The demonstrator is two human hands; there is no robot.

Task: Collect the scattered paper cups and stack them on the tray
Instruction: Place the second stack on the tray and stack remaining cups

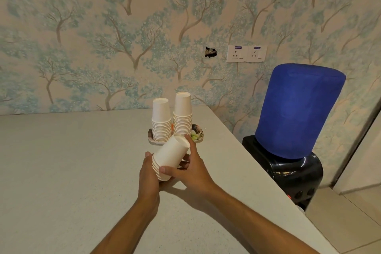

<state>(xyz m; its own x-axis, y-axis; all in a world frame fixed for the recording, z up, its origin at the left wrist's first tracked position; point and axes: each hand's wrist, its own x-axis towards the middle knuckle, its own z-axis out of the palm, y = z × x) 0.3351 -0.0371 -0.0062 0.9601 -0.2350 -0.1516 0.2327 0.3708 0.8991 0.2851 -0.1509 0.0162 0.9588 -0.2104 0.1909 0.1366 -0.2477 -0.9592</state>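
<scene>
A short nested stack of white paper cups is tilted, bottoms pointing up and away, held above the table between both hands. My left hand cups its rim end from the left. My right hand wraps round it from the right, thumb across the front. Just beyond, a patterned tray carries two upside-down cup stacks: a shorter left stack and a taller right stack. The held stack sits in front of the tray and hides its near edge.
The pale table runs back to a wallpapered wall; its right edge slants from the tray toward the lower right. A water dispenser with a blue-covered bottle stands beside that edge. Wall sockets are above.
</scene>
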